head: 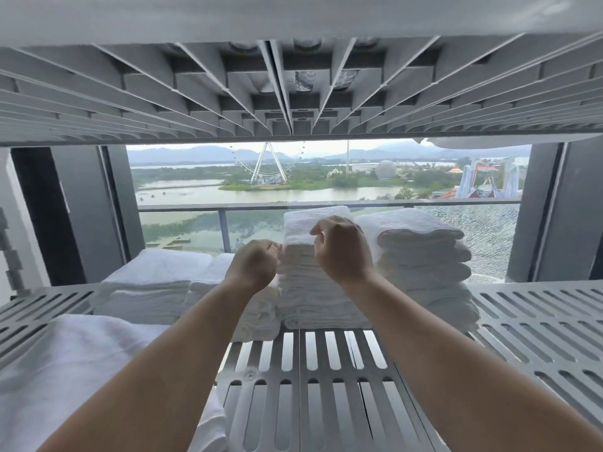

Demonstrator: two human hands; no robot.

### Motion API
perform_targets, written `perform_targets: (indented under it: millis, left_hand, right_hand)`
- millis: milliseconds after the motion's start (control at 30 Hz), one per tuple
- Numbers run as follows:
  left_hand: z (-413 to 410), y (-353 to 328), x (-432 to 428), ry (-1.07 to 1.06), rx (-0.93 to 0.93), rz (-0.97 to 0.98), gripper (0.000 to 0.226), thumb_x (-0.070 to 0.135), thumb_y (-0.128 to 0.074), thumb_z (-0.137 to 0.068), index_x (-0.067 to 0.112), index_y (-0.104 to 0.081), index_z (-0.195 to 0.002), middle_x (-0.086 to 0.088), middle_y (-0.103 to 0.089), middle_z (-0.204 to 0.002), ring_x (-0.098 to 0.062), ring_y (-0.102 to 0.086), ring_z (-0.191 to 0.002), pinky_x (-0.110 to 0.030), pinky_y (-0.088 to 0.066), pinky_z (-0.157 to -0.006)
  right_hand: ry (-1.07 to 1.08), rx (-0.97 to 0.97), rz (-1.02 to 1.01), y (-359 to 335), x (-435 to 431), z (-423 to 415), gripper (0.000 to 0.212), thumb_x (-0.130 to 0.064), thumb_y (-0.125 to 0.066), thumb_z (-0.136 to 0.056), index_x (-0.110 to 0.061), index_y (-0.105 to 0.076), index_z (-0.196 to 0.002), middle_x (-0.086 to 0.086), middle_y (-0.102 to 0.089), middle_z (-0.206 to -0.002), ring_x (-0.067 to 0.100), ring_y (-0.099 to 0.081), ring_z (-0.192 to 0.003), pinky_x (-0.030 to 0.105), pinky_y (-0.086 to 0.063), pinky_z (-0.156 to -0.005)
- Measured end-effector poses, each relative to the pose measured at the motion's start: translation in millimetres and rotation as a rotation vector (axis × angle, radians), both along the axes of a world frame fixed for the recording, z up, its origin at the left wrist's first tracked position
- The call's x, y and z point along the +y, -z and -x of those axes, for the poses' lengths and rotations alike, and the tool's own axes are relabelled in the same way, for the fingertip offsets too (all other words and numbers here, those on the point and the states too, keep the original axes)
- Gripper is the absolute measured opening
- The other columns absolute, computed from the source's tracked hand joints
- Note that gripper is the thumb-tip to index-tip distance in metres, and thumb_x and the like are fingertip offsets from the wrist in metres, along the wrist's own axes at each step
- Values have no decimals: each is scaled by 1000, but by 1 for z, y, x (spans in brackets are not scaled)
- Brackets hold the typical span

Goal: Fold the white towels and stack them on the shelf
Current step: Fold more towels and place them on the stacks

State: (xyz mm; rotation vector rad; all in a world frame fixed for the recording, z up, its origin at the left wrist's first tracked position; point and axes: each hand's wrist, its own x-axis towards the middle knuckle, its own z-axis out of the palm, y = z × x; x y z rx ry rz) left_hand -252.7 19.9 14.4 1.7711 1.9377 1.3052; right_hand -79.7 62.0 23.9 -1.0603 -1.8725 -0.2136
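Looks like a soft, light, wobbly towel stack [313, 295] — left hand [253, 264] and right hand [342, 249] curled at its top layers, can't tell if pinching cloth — I'd grip folded edges.

Bare forearms, left hand [254, 264], right hand [343, 251]

Towels [313, 298], centre: white terry cloth, nubbly, matt. Loose towel [65, 370], lower left, looked the same cloth, fluffier. Shelf [538, 337] was grey, slotted, plastic by the look, smooth with a faint sheen. Upper shelf [130, 102], ribbed underside, looked matt. Glass [254, 230] behind shone glossy; rail [326, 205] looked dull grey metal.
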Motion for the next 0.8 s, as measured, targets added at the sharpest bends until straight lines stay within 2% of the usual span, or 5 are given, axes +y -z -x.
perform_targets:
  millis: [167,333,533,700,800]
  left_hand:
    - [18,8,-23,-5,23,27,36,25,-42,-102,11,-72,-116,-8,-71,-119,-25,-66,-109,-44,-51,-97]
    - [43,16,-55,-57,187,-14,28,20,-49,-98,15,-76,-104,-4,-74,-105,-22,-65,-101,-27,-41,-80]
    - [83,24,-95,-80,387,109,22,26,-54,-96,22,-73,-107,-1,-73,-109,-21,-64,-101,-31,-48,-88]
    - [121,31,-125,-135,558,321,32,33,-49,-96,26,-62,-124,1,-64,-130,-21,-56,-120,-40,-46,-101]
    - [136,35,-142,-208,728,472,42,43,-46,-95,28,-52,-134,-4,-53,-139,-25,-47,-130,-43,-38,-103]
  right_hand:
    - [-196,-22,-57,11,-42,30,15,-13,-60,-84,-18,-73,-89,-1,-73,-89,19,-64,-91,35,-51,-85]
    - [-344,-133,173,34,-71,59,17,-23,-60,-90,-18,-75,-92,1,-74,-86,20,-66,-79,37,-54,-74]
    - [-428,-321,477,72,-95,90,30,-44,-63,-90,-16,-74,-89,1,-71,-87,19,-62,-81,37,-52,-78]
    - [-372,-453,551,88,-115,123,63,-64,-51,-90,-10,-61,-60,2,-59,-58,21,-53,-59,35,-35,-57]
    - [-353,-450,632,97,-122,139,61,-66,-54,-87,-15,-53,-53,-1,-53,-54,24,-53,-62,36,-37,-55]
